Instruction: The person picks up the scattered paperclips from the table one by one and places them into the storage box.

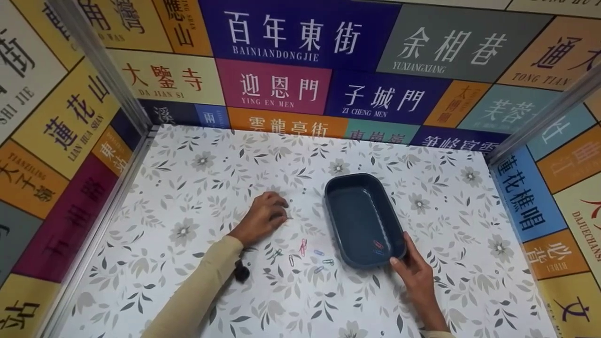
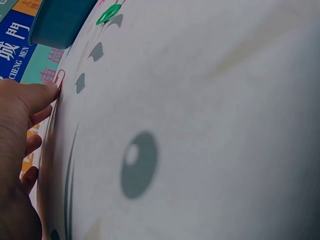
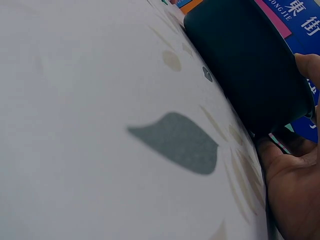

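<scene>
My left hand (image 1: pixel 264 217) pinches a red paper clip (image 2: pixel 60 77) between thumb and fingertips, just over the table, left of the dark blue box. My right hand (image 1: pixel 417 274) grips the near right corner of that open rectangular box (image 1: pixel 334 225), thumb on the rim and fingers low against its side. Inside the box, at its near end, lie a few red and blue paper clips (image 1: pixel 377 246). Between the hands, more clips are scattered on the table: red ones (image 1: pixel 303 246), green ones (image 1: pixel 276 254), a dark one (image 1: pixel 291 260), blue ones (image 1: pixel 319 252) and another green one (image 1: pixel 328 262).
A floral-patterned cloth (image 1: pixel 188 197) covers the table. Upright panels (image 1: pixel 277 84) with coloured place-name signs enclose its back, left and right sides. A dark round bobble (image 1: pixel 242 271) hangs at the left sleeve's cuff.
</scene>
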`<control>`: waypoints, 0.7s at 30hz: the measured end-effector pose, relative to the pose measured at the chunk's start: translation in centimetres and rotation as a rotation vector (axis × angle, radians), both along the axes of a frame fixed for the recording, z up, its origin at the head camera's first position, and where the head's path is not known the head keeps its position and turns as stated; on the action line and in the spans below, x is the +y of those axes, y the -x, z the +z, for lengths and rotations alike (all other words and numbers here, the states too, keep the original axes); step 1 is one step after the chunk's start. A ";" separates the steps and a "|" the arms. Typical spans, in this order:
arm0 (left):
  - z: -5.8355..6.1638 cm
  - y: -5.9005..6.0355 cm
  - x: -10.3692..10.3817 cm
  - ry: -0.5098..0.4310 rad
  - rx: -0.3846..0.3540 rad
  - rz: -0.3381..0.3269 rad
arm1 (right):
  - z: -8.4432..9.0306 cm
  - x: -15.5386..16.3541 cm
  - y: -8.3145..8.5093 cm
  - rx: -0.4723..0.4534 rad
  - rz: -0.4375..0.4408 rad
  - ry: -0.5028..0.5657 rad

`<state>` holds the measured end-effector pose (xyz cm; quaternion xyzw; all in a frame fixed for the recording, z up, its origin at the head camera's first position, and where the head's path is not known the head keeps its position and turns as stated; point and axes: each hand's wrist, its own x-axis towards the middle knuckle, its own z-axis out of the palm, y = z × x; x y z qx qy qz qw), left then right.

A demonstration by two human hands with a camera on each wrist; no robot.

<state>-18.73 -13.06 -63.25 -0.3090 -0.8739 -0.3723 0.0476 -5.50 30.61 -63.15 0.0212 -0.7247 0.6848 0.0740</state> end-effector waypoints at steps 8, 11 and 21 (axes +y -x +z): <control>0.2 0.0 0.1 -0.010 -0.008 0.014 | 0.0 -0.1 -0.1 0.004 -0.003 0.008; 0.3 -0.1 0.2 -0.019 0.002 0.031 | 0.0 -0.2 -0.1 -0.011 -0.010 -0.006; 1.2 -0.1 0.7 -0.135 -0.130 0.087 | 0.2 0.0 0.0 -0.031 -0.021 -0.034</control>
